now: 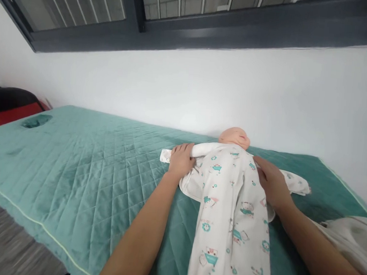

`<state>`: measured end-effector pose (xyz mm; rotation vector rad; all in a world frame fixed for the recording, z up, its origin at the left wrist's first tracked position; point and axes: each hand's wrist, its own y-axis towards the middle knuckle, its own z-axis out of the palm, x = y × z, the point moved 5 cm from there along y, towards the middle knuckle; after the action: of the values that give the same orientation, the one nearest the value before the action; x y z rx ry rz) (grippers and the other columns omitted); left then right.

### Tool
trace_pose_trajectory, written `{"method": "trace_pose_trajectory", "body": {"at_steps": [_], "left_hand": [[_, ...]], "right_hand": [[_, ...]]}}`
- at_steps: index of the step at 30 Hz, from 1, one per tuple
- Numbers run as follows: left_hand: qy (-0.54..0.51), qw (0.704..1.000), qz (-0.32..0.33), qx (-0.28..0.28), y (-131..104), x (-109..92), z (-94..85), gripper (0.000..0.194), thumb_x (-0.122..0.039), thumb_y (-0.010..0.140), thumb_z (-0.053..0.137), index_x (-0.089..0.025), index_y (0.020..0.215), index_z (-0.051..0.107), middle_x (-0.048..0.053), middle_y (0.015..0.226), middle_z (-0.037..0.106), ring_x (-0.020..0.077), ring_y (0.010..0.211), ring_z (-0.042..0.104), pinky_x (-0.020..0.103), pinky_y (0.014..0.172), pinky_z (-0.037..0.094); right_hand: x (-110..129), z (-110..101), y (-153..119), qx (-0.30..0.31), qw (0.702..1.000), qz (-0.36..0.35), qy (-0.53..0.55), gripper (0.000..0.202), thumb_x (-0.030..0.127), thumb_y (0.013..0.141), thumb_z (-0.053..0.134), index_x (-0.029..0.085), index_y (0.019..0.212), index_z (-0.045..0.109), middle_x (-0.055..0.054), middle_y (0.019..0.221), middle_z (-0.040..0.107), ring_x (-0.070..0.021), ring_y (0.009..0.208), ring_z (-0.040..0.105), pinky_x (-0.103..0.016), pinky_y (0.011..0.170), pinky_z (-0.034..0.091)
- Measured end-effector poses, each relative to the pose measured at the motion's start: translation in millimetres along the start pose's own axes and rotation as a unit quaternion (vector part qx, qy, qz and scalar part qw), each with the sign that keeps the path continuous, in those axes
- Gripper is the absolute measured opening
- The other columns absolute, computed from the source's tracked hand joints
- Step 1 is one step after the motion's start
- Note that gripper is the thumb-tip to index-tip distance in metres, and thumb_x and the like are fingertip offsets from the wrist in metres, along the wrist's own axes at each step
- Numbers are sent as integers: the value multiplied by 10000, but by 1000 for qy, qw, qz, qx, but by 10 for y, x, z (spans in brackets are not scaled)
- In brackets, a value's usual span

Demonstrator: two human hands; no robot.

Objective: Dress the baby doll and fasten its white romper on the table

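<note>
Bed [73,167]: teal quilted cover, set against a white wall [206,84] under a dark window frame [242,32]. Left hand [181,159]: fingers curled over the doll's white sleeve [201,149], pressing it down. Doll [234,137]: lies face up at mid-bed, dressed in a printed white sleepsuit [231,209]. Right hand [270,180]: flat, fingers together, on the sleepsuit's side. White cloth [353,240]: at far right.

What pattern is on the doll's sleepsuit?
The sleepsuit is white with small teal and pink cartoon prints; the head view shows it.
</note>
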<state>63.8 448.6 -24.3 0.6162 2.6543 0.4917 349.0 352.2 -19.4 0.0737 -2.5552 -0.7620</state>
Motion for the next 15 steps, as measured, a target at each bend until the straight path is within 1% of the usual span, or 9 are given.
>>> {"method": "trace_pose_trajectory", "body": {"at_steps": [2, 4, 7, 9, 10, 11, 12, 14, 15], "left_hand": [[-8, 1000, 2, -7, -11, -4, -19, 555, -230, 839, 549, -222, 1385, 455, 77, 1406, 540, 245, 1317, 446, 411, 1139, 308], [-26, 999, 8, -24, -29, -32, -65, 587, -221, 830, 561, -204, 1403, 435, 80, 1445, 508, 238, 1363, 407, 418, 1172, 276], [-77, 995, -5, -68, -77, -159, -217, 569, -211, 832, 561, -188, 1390, 452, 87, 1453, 501, 230, 1385, 390, 423, 1193, 268], [-129, 985, -42, -110, -114, -320, -376, 491, -208, 866, 512, -187, 1356, 487, 90, 1416, 535, 217, 1348, 438, 411, 1167, 325], [-157, 978, -56, -125, -125, -437, -456, 449, -210, 889, 480, -192, 1336, 507, 86, 1387, 559, 207, 1314, 475, 397, 1141, 365], [-182, 973, -54, -129, -121, -588, -525, 406, -215, 913, 446, -204, 1309, 533, 74, 1348, 589, 192, 1269, 513, 374, 1110, 404], [-199, 974, -25, -110, -98, -784, -570, 367, -218, 929, 423, -221, 1265, 572, 58, 1298, 623, 178, 1222, 546, 347, 1085, 427], [-194, 979, 52, -42, -18, -1222, -583, 323, -220, 932, 430, -237, 1185, 629, 35, 1216, 671, 170, 1166, 574, 319, 1059, 442], [-174, 980, 95, 4, 30, -1447, -543, 303, -212, 921, 444, -235, 1140, 653, 33, 1192, 683, 176, 1150, 579, 320, 1050, 445]], "right_hand": [[-188, 86, -67, -9, 999, -3, -43, 434, 285, 886, 432, 203, 1270, 616, -113, 1306, 643, -325, 1236, 563, -521, 1059, 406], [-297, 153, -85, 2, 998, 21, -63, 469, 247, 854, 444, 214, 1298, 589, -108, 1343, 617, -324, 1270, 529, -557, 1103, 325], [-330, 177, -85, 7, 995, 72, -68, 497, 257, 849, 439, 256, 1333, 547, -85, 1372, 592, -322, 1294, 489, -614, 1132, 211], [-308, 161, -89, -4, 993, 99, -58, 487, 279, 845, 443, 268, 1320, 551, -75, 1348, 605, -321, 1279, 488, -619, 1125, 204], [-292, 153, -90, -9, 993, 104, -52, 479, 280, 839, 444, 268, 1303, 561, -74, 1335, 613, -318, 1271, 490, -611, 1122, 211], [-277, 148, -89, -12, 993, 106, -45, 472, 272, 832, 443, 264, 1286, 573, -75, 1324, 618, -313, 1264, 493, -600, 1120, 214], [-266, 145, -87, -15, 994, 105, -39, 469, 260, 824, 440, 260, 1271, 582, -77, 1319, 620, -307, 1259, 497, -590, 1122, 210], [-262, 144, -80, -18, 994, 105, -31, 464, 233, 811, 431, 251, 1244, 597, -83, 1309, 623, -296, 1247, 507, -576, 1128, 194], [-272, 143, -77, -21, 994, 108, -30, 463, 223, 808, 424, 248, 1235, 602, -84, 1300, 627, -293, 1239, 514, -571, 1129, 188]]}}
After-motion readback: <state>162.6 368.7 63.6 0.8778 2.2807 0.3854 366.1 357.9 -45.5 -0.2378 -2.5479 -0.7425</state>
